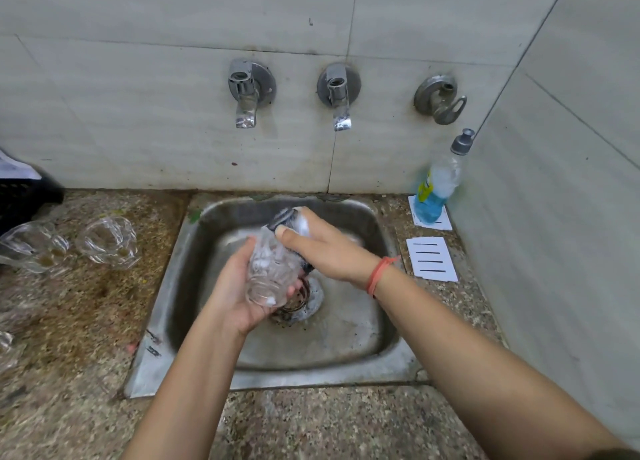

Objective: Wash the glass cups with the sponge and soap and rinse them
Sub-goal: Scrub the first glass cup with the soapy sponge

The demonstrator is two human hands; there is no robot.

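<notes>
Head view, near to far. Both forearms reach in from the near edge over the steel sink (166,324).

Left hand (235,286): nearer of the two, palm up, fingers curled round the near end of a glass cup (272,272). The cup is held above the drain (306,302), clear of the basin floor. Its long axis runs near to far, base toward the person, far end tilted up and away. Foam shows on the glass.

Right hand (323,248): comes across from the right, just beyond the left hand. It grips a dark sponge (285,217) carrying white suds. The sponge lies against the right side and far end of the cup, thumb on the cup's upper face. Whether any of the sponge is inside the mouth cannot be told.

Judgement: scrubbing is in hand, rinsing not yet done. The next stroke depends on the left hand turning the cup about its long axis against the sponge. Wet, soapy glass is likely to slip.

Left counter: two more glass cups (109,241) (33,246) lie well apart from the sink.

Far right: a soap bottle (436,189) stands at the wall. Two taps (246,94) (339,94) are above the sink; no stream shows.
</notes>
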